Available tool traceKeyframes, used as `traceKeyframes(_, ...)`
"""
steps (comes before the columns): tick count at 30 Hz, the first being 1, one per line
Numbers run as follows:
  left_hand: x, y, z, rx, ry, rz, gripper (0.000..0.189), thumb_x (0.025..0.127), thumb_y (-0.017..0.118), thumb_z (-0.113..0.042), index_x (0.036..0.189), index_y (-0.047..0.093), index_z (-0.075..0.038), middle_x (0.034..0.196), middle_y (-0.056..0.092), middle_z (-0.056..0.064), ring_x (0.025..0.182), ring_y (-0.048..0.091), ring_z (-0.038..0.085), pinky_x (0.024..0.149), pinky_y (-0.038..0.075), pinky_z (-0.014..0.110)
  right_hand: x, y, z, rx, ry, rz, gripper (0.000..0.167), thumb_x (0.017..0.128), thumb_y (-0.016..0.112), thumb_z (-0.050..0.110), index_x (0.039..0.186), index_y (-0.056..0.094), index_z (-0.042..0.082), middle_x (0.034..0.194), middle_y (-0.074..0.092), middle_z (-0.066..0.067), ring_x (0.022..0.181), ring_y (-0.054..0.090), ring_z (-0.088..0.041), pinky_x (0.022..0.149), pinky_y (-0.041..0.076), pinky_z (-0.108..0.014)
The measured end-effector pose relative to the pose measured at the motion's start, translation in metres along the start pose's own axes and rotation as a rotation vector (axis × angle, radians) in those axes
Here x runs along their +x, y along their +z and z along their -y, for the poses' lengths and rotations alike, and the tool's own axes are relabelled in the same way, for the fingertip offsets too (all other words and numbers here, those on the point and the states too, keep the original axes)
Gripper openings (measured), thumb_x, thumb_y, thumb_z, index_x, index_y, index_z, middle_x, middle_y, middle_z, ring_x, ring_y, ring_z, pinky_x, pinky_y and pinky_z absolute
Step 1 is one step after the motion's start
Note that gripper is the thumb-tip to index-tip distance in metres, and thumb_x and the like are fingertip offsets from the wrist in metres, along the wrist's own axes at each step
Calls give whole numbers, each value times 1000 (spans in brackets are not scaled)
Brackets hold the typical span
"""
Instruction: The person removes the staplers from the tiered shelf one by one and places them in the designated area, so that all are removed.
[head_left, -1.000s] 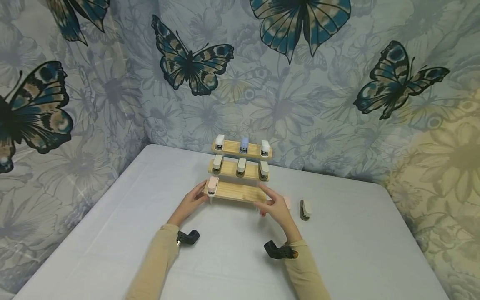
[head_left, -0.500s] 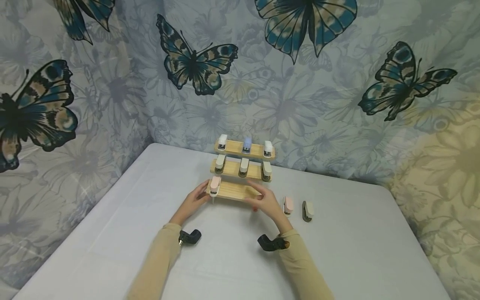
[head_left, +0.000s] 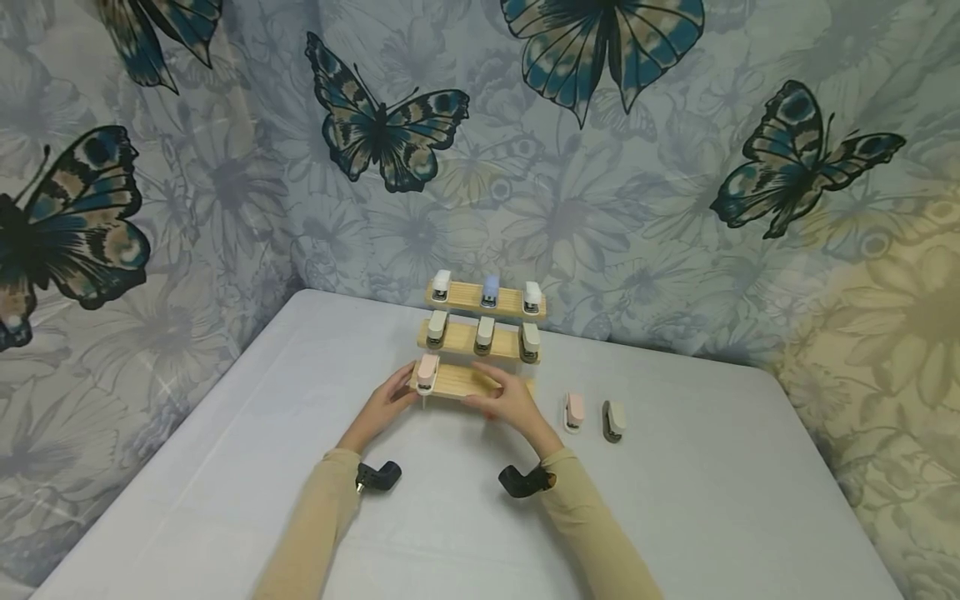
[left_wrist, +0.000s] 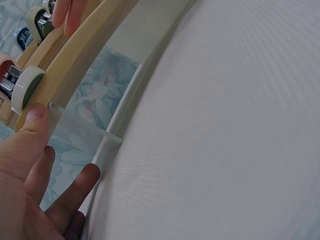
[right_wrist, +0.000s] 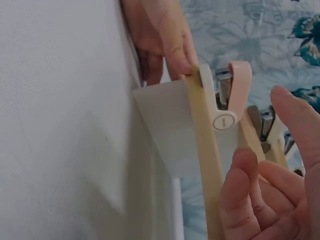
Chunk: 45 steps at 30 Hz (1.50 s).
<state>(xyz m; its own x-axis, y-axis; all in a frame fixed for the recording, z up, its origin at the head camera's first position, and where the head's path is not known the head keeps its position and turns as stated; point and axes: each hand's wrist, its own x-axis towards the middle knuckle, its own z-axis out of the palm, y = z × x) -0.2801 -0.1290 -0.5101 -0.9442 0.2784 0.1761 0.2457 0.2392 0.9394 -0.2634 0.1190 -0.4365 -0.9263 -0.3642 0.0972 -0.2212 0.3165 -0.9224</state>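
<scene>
A tiered stand [head_left: 472, 337] of three wooden boards with clear side panels [left_wrist: 80, 127] bears several small staplers. On its lowest board, a pink-and-white stapler [head_left: 428, 371] sits at the left end. My left hand [head_left: 384, 406] holds that end, thumb on the wood's edge beside the stapler and fingers spread around the side panel. Over the middle of the same board is my right hand [head_left: 512, 406], one finger stretched forward and the others [right_wrist: 240, 187] loosely bent at the wood, with no object showing between them.
On the table right of the stand lie a second pink stapler [head_left: 573, 412] and a cream-and-grey stapler [head_left: 613, 421]. White, cream and blue staplers [head_left: 490, 290] fill the two upper boards. A wall with butterfly prints [head_left: 390, 133] rises close behind the stand.
My right hand has moved left along the lowest board from its right end to the middle, uncovering the pink stapler on the table. My left hand stays at the stand's left end.
</scene>
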Motion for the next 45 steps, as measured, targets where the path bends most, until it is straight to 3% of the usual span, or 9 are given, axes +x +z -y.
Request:
traceKeyframes(3, 0, 0, -1, 5, 0, 1, 64, 86, 59, -32, 140, 30, -9, 140, 31, 8, 123, 34, 28, 100, 31, 38, 6, 5, -8, -29, 6, -34, 63, 75, 74, 25, 130, 49, 10, 60, 60, -19, 42, 52, -29, 41, 40, -22)
traceKeyframes(9, 1, -1, -3, 5, -1, 0, 63, 87, 58, -30, 139, 31, -9, 140, 32, 9, 123, 35, 30, 100, 30, 41, 15, 15, -4, -6, -31, -61, 57, 75, 74, 20, 127, 52, 9, 119, 55, -11, 44, 51, -11, 44, 43, -23)
traceKeyframes(14, -3, 0, -11, -9, 15, 2, 59, 88, 58, -21, 138, 31, -4, 139, 32, 13, 122, 34, 33, 99, 31, 43, 19, 25, 2, -40, -34, 2, 61, 75, 74, 24, 129, 50, 10, 123, 52, -13, 43, 52, -14, 44, 46, -23)
traceKeyframes(18, -10, 0, -25, -23, 25, 11, 57, 89, 57, -13, 137, 29, 2, 138, 31, 18, 122, 33, 38, 99, 29, 46, 23, 33, 4, -79, -32, 12, 61, 75, 74, 26, 129, 50, 10, 110, 60, -15, 46, 55, -21, 47, 49, -29)
traceKeyframes(21, -13, 1, -32, -22, 9, 25, 58, 90, 56, -13, 138, 28, 2, 138, 30, 17, 123, 32, 36, 100, 28, 44, 27, 36, 4, -152, -25, -25, 62, 74, 74, 31, 128, 51, 12, 113, 59, -10, 77, 61, -20, 69, 51, -32)
traceKeyframes(25, -10, 1, -31, -31, 17, 25, 59, 89, 56, -15, 138, 28, 1, 138, 30, 16, 123, 32, 35, 101, 27, 45, 32, 39, 6, -162, -20, -81, 62, 73, 73, 37, 126, 52, 14, 128, 49, -2, 114, 44, -17, 93, 39, -36)
traceKeyframes(35, 0, 0, -1, -16, 21, 15, 61, 88, 58, -20, 140, 29, -5, 139, 31, 11, 123, 34, 31, 101, 28, 42, 40, 51, 10, -14, 74, -98, 63, 74, 73, 34, 127, 50, 11, 122, 52, -7, 61, 61, -19, 57, 52, -30)
traceKeyframes(38, -3, -1, -11, -7, 10, 22, 60, 89, 57, -17, 139, 28, -3, 139, 31, 13, 122, 34, 33, 101, 28, 43, 40, 52, 10, 18, 75, -96, 62, 74, 74, 33, 127, 50, 10, 119, 54, -8, 50, 57, -15, 49, 50, -26)
traceKeyframes(45, -11, -2, -36, 17, 9, 28, 58, 89, 56, -12, 138, 28, 1, 138, 31, 17, 119, 38, 37, 99, 31, 44, 38, 50, 21, 56, 78, -73, 59, 76, 73, 27, 126, 48, 7, 118, 54, -10, 50, 57, -19, 49, 51, -30)
